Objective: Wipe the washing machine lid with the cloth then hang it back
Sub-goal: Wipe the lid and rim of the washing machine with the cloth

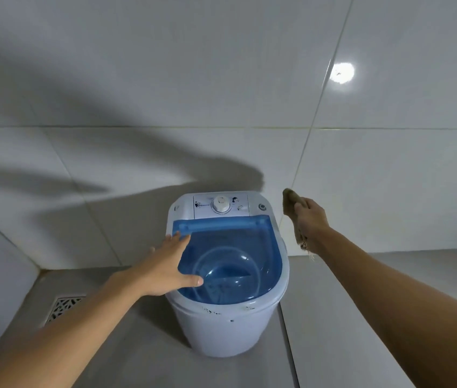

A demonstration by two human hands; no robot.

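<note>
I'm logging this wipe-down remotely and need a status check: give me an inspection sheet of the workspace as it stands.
Surface: grey floor, bare around the machine; no puddles seen.
Job's things: small white washing machine with its translucent blue lid closed, drum visible through it; brownish cloth held off to the machine's right, not on the lid.
Clutter: nothing seen.
Hands: left hand open, palm down on the lid's left edge; right hand closed on the cloth, raised near the wall.
Cables: nothing seen.
Surroundings: white tiled wall with a lamp glare and arm shadows; metal floor drain to the left; control dial on the machine's back panel.
</note>
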